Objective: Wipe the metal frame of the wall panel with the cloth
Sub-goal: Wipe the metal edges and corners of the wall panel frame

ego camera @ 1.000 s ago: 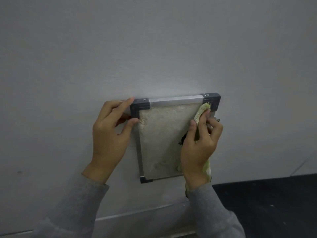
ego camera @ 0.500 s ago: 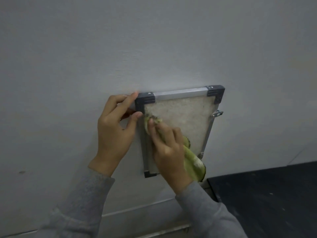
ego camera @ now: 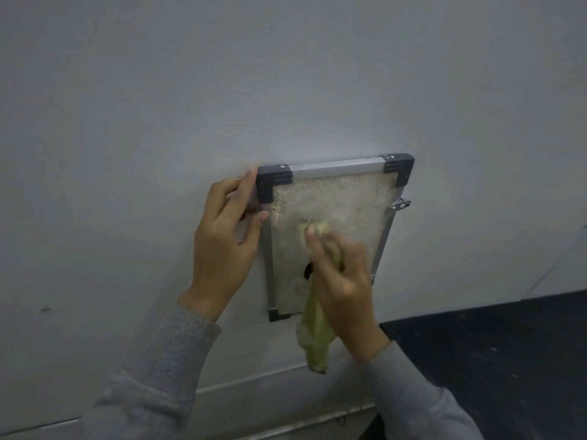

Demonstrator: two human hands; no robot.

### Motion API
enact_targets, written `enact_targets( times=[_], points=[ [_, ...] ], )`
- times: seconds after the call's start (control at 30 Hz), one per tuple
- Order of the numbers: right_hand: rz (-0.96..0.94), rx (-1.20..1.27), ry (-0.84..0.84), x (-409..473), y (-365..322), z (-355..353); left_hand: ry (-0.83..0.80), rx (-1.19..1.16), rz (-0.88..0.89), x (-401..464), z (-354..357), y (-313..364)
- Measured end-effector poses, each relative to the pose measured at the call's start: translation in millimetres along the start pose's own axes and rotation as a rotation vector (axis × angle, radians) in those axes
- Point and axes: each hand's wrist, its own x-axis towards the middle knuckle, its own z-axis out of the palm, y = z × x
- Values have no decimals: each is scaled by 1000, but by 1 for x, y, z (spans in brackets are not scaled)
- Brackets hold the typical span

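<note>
A small wall panel with a beige rough face (ego camera: 336,198) hangs on the grey wall, edged by a silver metal frame (ego camera: 336,168) with dark plastic corner pieces. My left hand (ego camera: 224,246) holds the panel's upper left corner, fingers on the outer side and thumb on the left rail. My right hand (ego camera: 341,277) grips a yellow-green cloth (ego camera: 314,331) and presses its bunched tip against the middle of the panel face. The rest of the cloth hangs down below the hand, covering the panel's bottom edge. The lower right corner is hidden.
A small metal latch (ego camera: 401,204) sticks out from the frame's right rail. The grey wall (ego camera: 286,74) fills most of the view. A dark floor or surface (ego camera: 508,360) lies at the lower right, and a pale ledge (ego camera: 286,430) runs along the wall's base.
My right hand carried the cloth from the upper right corner across to the upper left, and has now come back to the middle of the panel face. The left hand kept its hold.
</note>
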Motion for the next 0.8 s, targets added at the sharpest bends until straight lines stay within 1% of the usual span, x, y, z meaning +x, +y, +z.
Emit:
enact_targets(
  times=[0.07,0.13,0.23,0.3,0.47,0.6,0.8],
  points=[
    [78,-2,44,11,9,-2,9,4,-27,-14,5,-2],
    [113,-50,9,11,17,1,20,21,-52,-29,10,-3],
    [57,-144,-104,-12,20,6,0,19,-63,-45,18,-7],
    [10,-169,-151,-31,19,12,-15,15,-57,-48,21,-10],
    [21,-130,-131,-71,17,38,-43,21,-37,-48,24,-20],
    [-18,-116,-181,-101,17,49,-57,20,-29,-48,26,-25],
    [-9,-135,-164,-116,17,55,-61,31,-27,-47,26,-26]
  ],
)
